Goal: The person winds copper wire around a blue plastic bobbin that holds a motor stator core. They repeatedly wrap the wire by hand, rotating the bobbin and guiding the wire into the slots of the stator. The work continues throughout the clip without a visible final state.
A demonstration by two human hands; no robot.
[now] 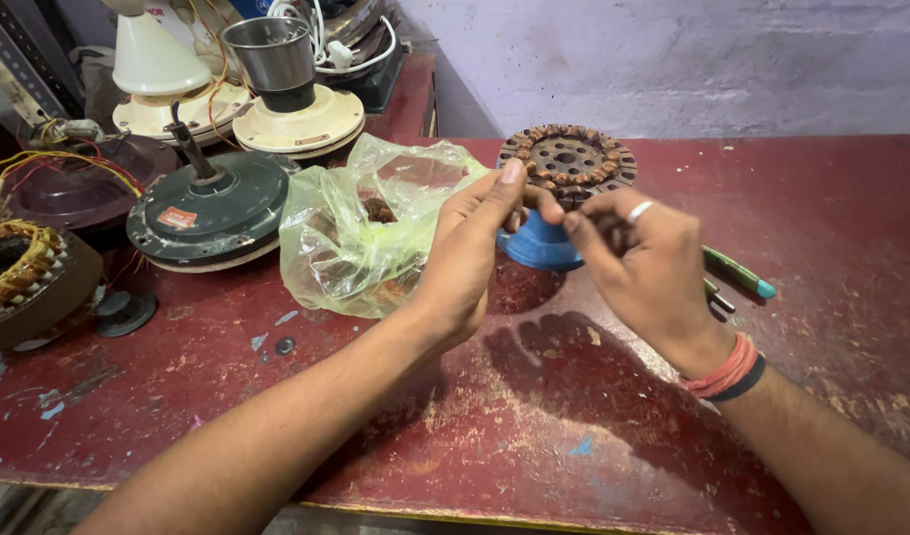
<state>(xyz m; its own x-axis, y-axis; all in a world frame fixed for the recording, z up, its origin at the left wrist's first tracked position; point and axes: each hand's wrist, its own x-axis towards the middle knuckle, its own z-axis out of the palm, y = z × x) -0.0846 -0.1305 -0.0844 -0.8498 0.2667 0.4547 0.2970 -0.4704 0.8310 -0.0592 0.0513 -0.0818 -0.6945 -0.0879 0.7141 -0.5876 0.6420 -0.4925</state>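
Observation:
A round stator (571,159) with copper windings sits on a blue stand (539,248) at the middle of the worn red table (534,426). My left hand (470,253) is raised just in front of it, thumb and forefinger pinched together beside the stand. My right hand (638,263), with a ring and wrist bands, faces it a few centimetres away, its fingertips also pinched. Whatever lies between the fingertips is too thin to see. A crumpled clear plastic bag (356,233) with a small brown part inside lies just left of my left hand.
Green-handled pliers (740,272) lie behind my right hand. At the left stand a dark fan motor housing (212,208), another wound stator (19,272), cream fan bases (296,119) and loose wires. A pale wall rises behind the table.

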